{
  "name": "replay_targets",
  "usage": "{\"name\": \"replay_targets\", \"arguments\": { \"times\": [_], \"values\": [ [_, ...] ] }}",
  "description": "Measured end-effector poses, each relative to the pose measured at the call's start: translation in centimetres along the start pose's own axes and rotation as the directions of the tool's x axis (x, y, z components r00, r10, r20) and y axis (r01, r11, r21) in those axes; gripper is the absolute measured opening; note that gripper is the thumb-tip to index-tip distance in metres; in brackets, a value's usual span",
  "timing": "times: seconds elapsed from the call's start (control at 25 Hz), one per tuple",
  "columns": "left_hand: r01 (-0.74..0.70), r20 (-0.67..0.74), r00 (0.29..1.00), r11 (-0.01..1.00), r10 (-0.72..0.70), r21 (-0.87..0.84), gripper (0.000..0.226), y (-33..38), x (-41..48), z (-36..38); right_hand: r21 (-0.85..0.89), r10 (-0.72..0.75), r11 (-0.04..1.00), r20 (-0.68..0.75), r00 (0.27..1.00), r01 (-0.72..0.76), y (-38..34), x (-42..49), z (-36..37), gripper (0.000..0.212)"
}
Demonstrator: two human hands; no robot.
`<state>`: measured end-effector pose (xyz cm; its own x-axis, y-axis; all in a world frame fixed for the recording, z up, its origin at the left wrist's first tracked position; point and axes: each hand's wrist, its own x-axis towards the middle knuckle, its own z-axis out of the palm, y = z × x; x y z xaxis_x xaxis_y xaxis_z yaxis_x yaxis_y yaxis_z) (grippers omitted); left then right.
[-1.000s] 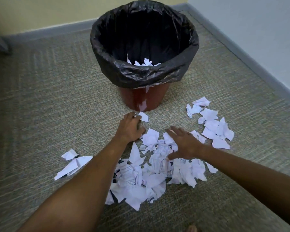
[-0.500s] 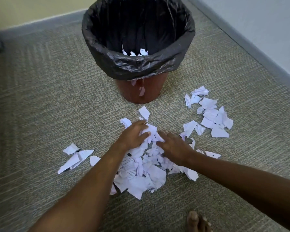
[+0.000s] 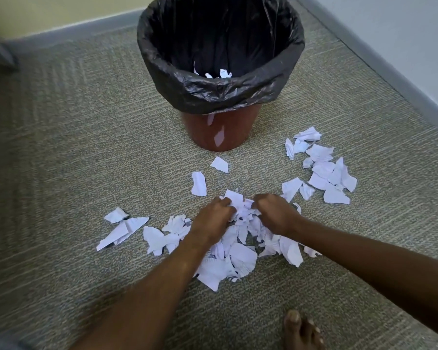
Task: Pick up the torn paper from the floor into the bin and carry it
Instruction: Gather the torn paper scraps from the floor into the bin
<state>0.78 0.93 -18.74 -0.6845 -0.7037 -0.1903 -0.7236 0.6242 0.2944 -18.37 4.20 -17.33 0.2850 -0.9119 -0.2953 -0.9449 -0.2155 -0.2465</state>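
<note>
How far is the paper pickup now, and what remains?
A few scraps already lie inside the bin. The left hand and right hand both grip the central pile. Left on the carpet: the right cluster, the left scraps, two pieces before the bin. The bin is not yet carried.

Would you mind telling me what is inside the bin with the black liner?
A few white torn paper scraps show low inside the bin, against the black liner. The near rim covers the bottom, so whether more paper lies there cannot be seen.
</note>
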Motion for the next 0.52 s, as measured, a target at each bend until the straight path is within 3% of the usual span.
{"name": "replay_targets", "arguments": {
  "times": [0.16,0.28,0.4,0.48,0.52],
  "values": [
    [0.141,-0.036,0.988,0.970,-0.151,-0.199,0.021,-0.7,0.5,0.9,0.358,0.197,0.918,-0.040,0.979,-0.170,0.4,-0.2,-3.1,0.036],
    [0.276,0.015,0.952,0.831,-0.307,-0.484,0.016,-1.0,1.0,0.4,0.625,0.366,0.718,0.036,0.930,-0.307,-0.6,-1.3,-7.1,0.025],
    [0.281,0.081,0.956,0.801,-0.282,-0.528,0.014,-1.0,0.8,0.1,0.776,0.316,0.540,0.171,0.933,-0.325,-1.7,-2.3,-10.6,0.017],
    [0.280,0.087,0.957,0.805,-0.277,-0.522,0.013,-0.7,0.3,0.1,0.816,0.199,0.507,0.203,0.959,-0.278,-2.4,-2.7,-13.3,0.010],
    [0.279,0.087,0.957,0.808,-0.275,-0.519,0.013,-0.5,0.2,0.1,0.837,0.136,0.492,0.198,0.971,-0.240,-2.8,-3.0,-14.9,0.017]
  ]
}}
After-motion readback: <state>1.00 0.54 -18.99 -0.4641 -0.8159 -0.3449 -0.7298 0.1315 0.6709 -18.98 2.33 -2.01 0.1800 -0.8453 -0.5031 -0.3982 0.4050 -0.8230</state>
